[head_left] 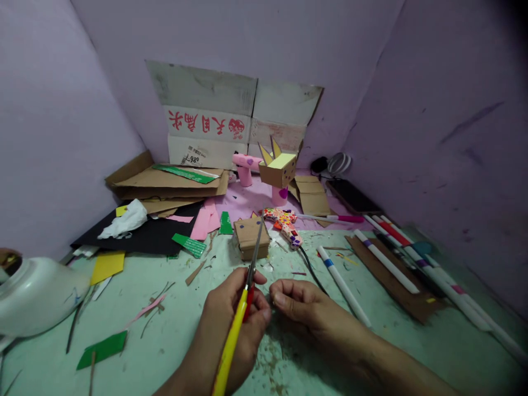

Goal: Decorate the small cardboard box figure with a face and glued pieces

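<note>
My left hand is closed around a pair of scissors with yellow and red on the handles. The blades point away from me, in front of a small cardboard box. Beside it, my right hand has its thumb and fingers pinched together; anything between them is too small or hidden to name. Past my hands lies a flower-patterned glue gun with a black cord. Behind that stands a pink cardboard figure and an open cardboard box with pointed ears.
Markers and a brown cardboard strip lie at the right, near a dark phone. Folded cardboard, black paper and a crumpled white tissue are at the left. A white rounded vessel stands at the left edge, with paper scraps nearby.
</note>
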### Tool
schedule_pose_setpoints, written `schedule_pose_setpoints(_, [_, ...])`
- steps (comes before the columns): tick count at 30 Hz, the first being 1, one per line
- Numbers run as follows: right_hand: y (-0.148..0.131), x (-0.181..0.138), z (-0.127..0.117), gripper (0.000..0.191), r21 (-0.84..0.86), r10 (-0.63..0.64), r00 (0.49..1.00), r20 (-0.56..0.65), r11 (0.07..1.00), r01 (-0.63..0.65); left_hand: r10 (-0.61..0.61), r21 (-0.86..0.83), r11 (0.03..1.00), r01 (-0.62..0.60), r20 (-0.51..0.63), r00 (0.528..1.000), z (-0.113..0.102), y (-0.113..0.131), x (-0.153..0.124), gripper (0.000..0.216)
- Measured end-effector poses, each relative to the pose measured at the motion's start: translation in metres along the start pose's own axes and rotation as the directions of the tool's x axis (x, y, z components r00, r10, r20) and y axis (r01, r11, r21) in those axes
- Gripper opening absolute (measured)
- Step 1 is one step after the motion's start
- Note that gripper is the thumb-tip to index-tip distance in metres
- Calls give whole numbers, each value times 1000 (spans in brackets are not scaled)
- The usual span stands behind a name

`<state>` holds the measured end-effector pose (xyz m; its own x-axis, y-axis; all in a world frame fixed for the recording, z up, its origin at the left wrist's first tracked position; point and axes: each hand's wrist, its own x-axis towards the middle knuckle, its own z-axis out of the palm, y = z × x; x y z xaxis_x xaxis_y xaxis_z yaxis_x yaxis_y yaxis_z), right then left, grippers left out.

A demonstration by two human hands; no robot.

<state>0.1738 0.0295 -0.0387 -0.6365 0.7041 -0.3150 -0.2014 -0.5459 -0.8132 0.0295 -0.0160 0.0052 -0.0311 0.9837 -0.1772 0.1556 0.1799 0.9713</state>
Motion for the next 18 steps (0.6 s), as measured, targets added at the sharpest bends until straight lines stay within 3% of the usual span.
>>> schedule_pose_setpoints(4, [2,3,4,50,-37,-64,998,-12,997,63,13,13,1000,-12,-26,1000,3,0,-1,23])
schedule_pose_setpoints(18, [-3,0,11,50,-142,-105,993,-61,985,95,48,13,999,-48,-68,996,3,-3,1,21])
